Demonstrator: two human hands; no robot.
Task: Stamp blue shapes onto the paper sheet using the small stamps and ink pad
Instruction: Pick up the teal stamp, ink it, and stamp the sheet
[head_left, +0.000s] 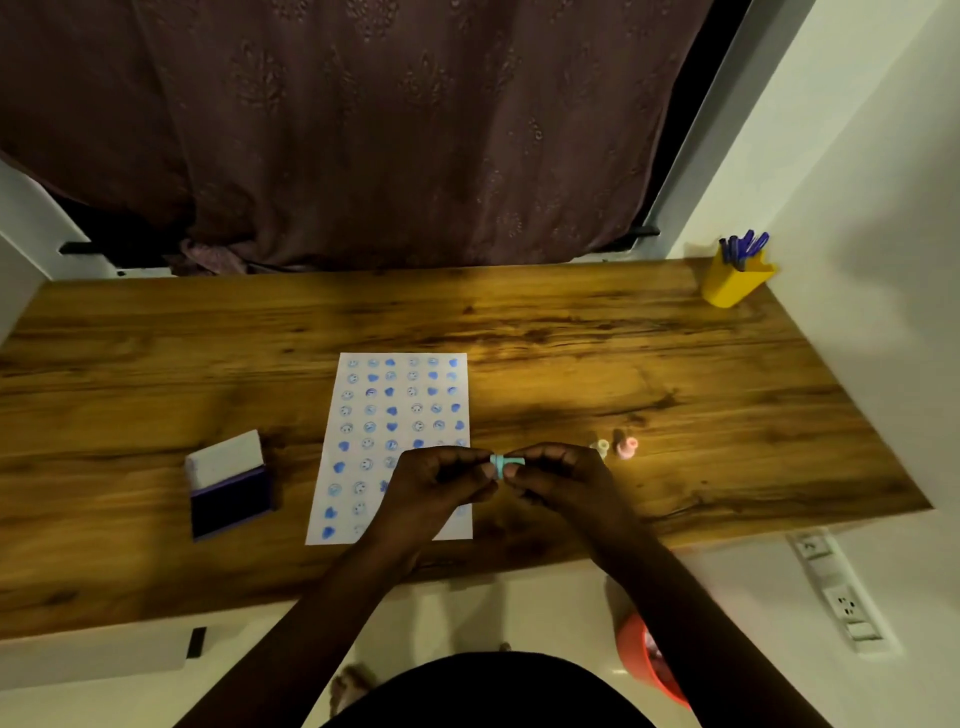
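A white paper sheet (363, 415) lies in the middle of the wooden desk (623, 364), covered with rows of blue hearts and smiley faces. My left hand (436, 480) and my right hand (561, 475) meet above the sheet's lower right part. Both pinch a small teal stamp (504, 463) between their fingertips. The open ink pad (228, 486), with a white lid and dark blue pad, sits left of the sheet. A yellow stamp (601, 447) and a pink stamp (627, 448) stand on the desk just right of my right hand.
A yellow cup (735, 283) holding blue pens stands at the desk's far right corner. A dark curtain (363, 130) hangs behind the desk. A white wall runs along the right, with a power strip (836, 592) below. An orange bin (649, 660) is on the floor.
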